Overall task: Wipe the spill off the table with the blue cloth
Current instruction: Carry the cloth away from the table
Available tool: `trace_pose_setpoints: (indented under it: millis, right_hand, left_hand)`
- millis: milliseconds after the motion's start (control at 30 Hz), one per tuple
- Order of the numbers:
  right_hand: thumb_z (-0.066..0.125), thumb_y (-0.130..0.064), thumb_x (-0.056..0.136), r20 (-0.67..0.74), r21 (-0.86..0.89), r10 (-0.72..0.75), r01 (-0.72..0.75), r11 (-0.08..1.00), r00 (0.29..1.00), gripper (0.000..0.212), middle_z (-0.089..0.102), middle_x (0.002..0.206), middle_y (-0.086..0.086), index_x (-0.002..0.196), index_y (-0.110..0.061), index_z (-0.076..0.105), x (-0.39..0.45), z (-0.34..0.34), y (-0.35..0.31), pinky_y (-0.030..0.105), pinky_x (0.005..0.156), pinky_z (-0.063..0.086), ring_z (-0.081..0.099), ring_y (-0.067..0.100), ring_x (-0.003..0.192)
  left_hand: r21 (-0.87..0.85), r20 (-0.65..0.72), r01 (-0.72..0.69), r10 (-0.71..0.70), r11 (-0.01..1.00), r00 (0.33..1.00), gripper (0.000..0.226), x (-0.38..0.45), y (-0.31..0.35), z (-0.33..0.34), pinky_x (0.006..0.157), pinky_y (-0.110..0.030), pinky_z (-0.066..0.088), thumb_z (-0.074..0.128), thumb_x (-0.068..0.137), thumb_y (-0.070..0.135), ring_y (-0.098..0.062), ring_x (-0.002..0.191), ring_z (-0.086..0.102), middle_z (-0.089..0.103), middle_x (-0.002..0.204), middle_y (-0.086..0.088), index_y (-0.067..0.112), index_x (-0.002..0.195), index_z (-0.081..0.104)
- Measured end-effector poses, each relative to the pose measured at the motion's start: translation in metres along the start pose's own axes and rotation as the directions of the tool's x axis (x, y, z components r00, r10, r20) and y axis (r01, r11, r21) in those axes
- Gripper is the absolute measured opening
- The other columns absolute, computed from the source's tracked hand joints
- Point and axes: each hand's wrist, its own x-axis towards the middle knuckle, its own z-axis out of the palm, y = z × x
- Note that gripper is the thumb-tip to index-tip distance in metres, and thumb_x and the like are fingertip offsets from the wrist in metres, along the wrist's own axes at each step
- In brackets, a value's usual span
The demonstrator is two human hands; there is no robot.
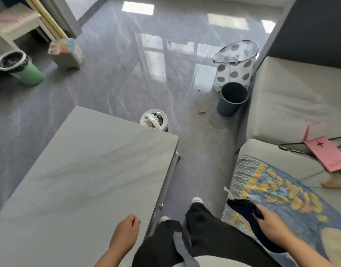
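A dark blue cloth (243,207) lies on the patterned blanket on the sofa at my right. My right hand (270,222) grips it, fingers curled into the fabric; part of the cloth runs under my forearm. My left hand (125,232) hovers over the near right corner of the grey marbled table (79,180), fingers curled into a loose fist that holds nothing. I see no distinct spill on the tabletop, only faint grey veining and a slightly dull streak near the middle.
A white bin (154,120) with crumpled paper stands at the table's far corner. A dark blue bucket (233,99) and a spotted hamper (235,64) stand by the sofa. A pink box (327,155) and hangers lie on the cushions. My legs are between table and sofa.
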Motion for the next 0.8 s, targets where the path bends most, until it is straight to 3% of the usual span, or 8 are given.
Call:
trace_pose_setpoints:
  millis: [133,233,367,433,533,667,800]
  right_hand:
    - [0.04,-0.016,0.1,-0.026,0.057,0.046,-0.045,0.997,0.999,0.033,0.059,0.127,0.011,0.132,-0.013,0.047,0.013,-0.019,0.016,0.031,0.077,0.04,0.056,0.026,0.101]
    - [0.041,-0.015,0.099,-0.091,0.1,0.031,-0.022,0.995,0.995,0.029,0.063,0.118,0.014,0.126,-0.01,0.052,0.019,-0.03,0.021,0.032,0.073,0.042,0.057,0.027,0.095]
    - [0.043,-0.019,0.099,-0.11,0.105,0.045,-0.033,0.994,0.993,0.024,0.064,0.109,0.011,0.119,-0.013,0.053,0.025,-0.044,0.021,0.025,0.061,0.04,0.053,0.017,0.078]
    - [0.044,-0.019,0.098,-0.123,0.119,0.063,-0.049,0.992,0.99,0.018,0.065,0.098,0.006,0.112,-0.016,0.055,0.028,-0.051,0.017,0.021,0.059,0.039,0.052,0.01,0.072]
    - [0.044,-0.017,0.098,-0.15,0.142,0.088,-0.066,0.988,0.985,0.022,0.058,0.085,-0.004,0.116,-0.014,0.056,0.032,-0.06,0.01,0.018,0.057,0.036,0.05,0.005,0.069]
    - [0.044,-0.013,0.098,-0.072,0.12,0.135,-0.125,0.985,0.988,0.02,0.062,0.089,0.002,0.113,-0.009,0.057,0.037,-0.066,0.004,0.023,0.061,0.038,0.055,0.016,0.076]
    - [0.046,-0.014,0.097,-0.045,0.158,0.192,-0.183,0.97,0.98,0.026,0.065,0.111,0.011,0.122,-0.011,0.055,0.042,-0.073,0.006,0.029,0.07,0.04,0.057,0.023,0.089]
  left_hand:
    - [-0.024,-0.004,-0.006,0.006,1.0,1.0,0.024,0.008,0.033,0.011,0.064,-0.032,0.043,0.042,0.093,0.018,-0.021,0.072,0.056,0.062,0.074,-0.005,0.012,0.074,0.055]
    - [-0.018,0.006,-0.009,0.009,1.0,1.0,0.024,0.013,0.047,0.015,0.065,-0.031,0.045,0.042,0.093,0.017,-0.021,0.072,0.057,0.062,0.075,-0.005,0.012,0.075,0.056]
    - [-0.009,0.001,0.011,-0.011,1.0,1.0,0.024,0.016,0.055,0.011,0.065,-0.031,0.045,0.043,0.093,0.017,-0.02,0.07,0.057,0.063,0.073,-0.005,0.014,0.073,0.056]
    - [0.0,0.011,0.025,-0.025,1.0,1.0,0.024,0.023,0.06,0.005,0.066,-0.032,0.045,0.044,0.092,0.017,-0.02,0.069,0.057,0.063,0.072,-0.005,0.013,0.072,0.056]
    - [0.04,0.045,0.011,-0.013,0.999,0.999,0.025,0.039,0.072,-0.005,0.066,-0.03,0.044,0.043,0.092,0.018,-0.019,0.069,0.056,0.063,0.072,-0.005,0.013,0.072,0.057]
    - [0.061,0.069,-0.019,0.015,0.998,0.998,0.024,0.062,0.094,-0.018,0.068,-0.03,0.045,0.043,0.092,0.019,-0.021,0.072,0.057,0.064,0.073,-0.005,0.013,0.073,0.057]
    - [0.088,0.084,-0.082,0.075,0.993,0.994,0.024,0.088,0.131,-0.029,0.069,-0.033,0.045,0.043,0.091,0.018,-0.024,0.073,0.057,0.064,0.074,-0.007,0.009,0.074,0.058]
